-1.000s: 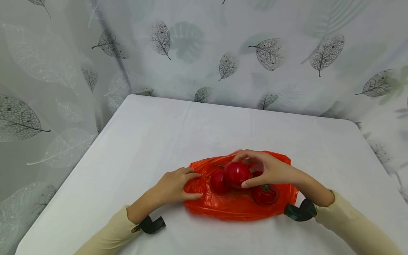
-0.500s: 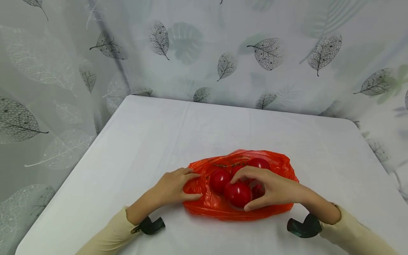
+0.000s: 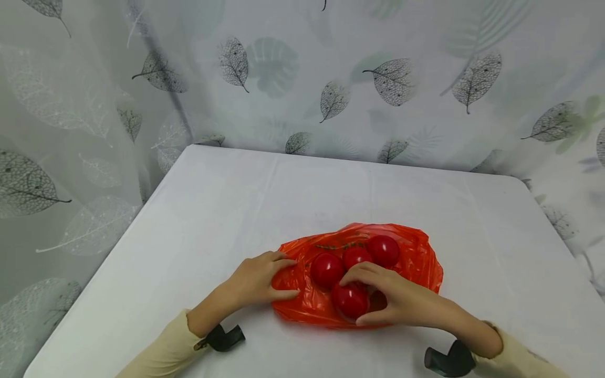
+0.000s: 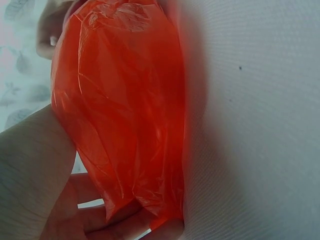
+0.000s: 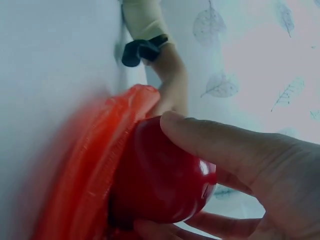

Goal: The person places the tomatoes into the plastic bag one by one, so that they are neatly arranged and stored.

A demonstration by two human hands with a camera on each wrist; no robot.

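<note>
A red plastic bag lies flat on the white table with several red tomatoes on it. My right hand grips one tomato at the bag's near side, thumb and fingers round it. The right wrist view shows this tomato close to the bag's raised edge. Behind it rest a left tomato, a middle tomato and a right tomato. What lies under my right palm is hidden. My left hand holds the bag's left end, fingers curved round its edge.
The white table extends beyond the bag on all sides. A leaf-printed curtain hangs behind the table and along its left side. A dark band with a camera mount sits on the right wrist, another mount on the left.
My right hand has brought the gripped tomato down toward the near edge of the bag. The tomatoes behind it have come into fuller view. My left hand has stayed on the bag's left end.
</note>
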